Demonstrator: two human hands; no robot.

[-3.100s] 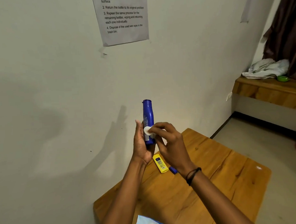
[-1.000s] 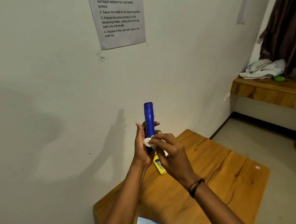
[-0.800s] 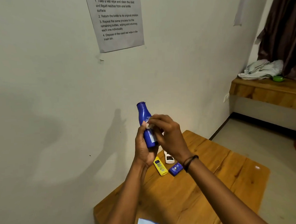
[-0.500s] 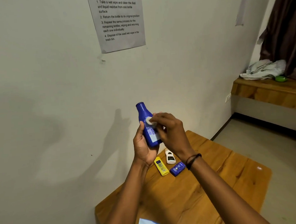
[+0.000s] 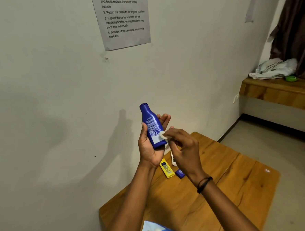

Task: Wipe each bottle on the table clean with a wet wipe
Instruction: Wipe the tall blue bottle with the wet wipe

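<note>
Head view: left grip (image 5: 148,149) holds blue bottle (image 5: 151,122), thumb curled round it; right grip (image 5: 184,149) pinches wipe (image 5: 162,135) against it.

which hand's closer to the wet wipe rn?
Right. The right hand pinches the wet wipe against the lower label of the blue bottle. The left hand holds that bottle, its thumb on the edge opposite the wipe.

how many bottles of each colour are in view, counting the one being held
blue: 2, the large blue bottle in the left hand and the small blue bottle on the table
yellow: 1, the yellow bottle on the table
white: 1, the white bottle partly behind the right hand
total: 4
</note>
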